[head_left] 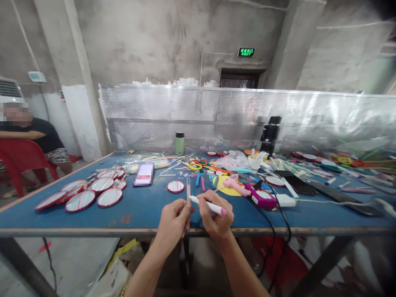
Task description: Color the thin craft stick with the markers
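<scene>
My left hand (173, 220) is closed on a thin wooden craft stick (188, 194) that stands upright above the table's front edge. My right hand (214, 214) grips a white pen with a pink cap (208, 204), its tip pointing left and touching the stick. Both hands hover just over the near edge of the blue table (139, 208). A single round red-rimmed mirror (175, 186) lies a little beyond the stick.
Several red-rimmed round mirrors (89, 194) lie at the left. A pink glue gun (258, 194) with black cord, scissors (195, 165), a green bottle (180, 143), a black phone (297, 182) and scattered sticks lie beyond. A perforated metal screen (232, 115) backs the table. A person sits on a red chair (21, 159) far left.
</scene>
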Motion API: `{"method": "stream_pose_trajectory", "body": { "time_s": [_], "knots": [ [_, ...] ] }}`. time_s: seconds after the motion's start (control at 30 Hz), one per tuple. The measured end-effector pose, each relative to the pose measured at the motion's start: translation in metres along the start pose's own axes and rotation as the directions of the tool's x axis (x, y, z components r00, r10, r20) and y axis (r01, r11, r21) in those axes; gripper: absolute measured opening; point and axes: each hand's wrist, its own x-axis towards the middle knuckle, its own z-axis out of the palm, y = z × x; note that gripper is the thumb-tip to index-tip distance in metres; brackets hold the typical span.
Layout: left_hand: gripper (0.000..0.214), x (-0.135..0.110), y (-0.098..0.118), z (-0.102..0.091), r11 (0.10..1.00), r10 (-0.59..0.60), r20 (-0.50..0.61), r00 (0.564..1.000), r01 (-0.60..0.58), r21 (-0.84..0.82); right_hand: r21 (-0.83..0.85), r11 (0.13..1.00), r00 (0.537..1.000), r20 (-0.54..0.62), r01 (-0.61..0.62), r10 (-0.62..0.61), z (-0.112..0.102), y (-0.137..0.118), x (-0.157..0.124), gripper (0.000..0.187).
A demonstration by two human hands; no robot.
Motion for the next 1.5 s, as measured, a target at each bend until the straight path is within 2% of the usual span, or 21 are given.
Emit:
{"method": "stream_pose_trajectory", "body": {
  "time_s": [0.83,1.0,1.5],
  "knots": [
    [0.034,0.0,0.0022,0.0005,0.999,-0.022,0.01,1.0,0.022,-0.024,-0.039,0.999,0.998,-0.052,-0.02,0.018,0.0001,-0.0033,0.0032,0.019],
    [0.034,-0.0006,0.0028,0.0005,0.999,-0.015,-0.001,1.0,0.015,-0.033,-0.045,0.998,0.999,-0.02,-0.042,0.042,0.0004,-0.0025,0.0037,0.02],
    [0.036,0.001,0.0014,0.0014,0.999,-0.024,0.002,1.0,0.025,-0.028,-0.038,0.999,0.999,-0.041,-0.03,0.029,0.0002,-0.0024,0.004,0.019]
  ]
}}
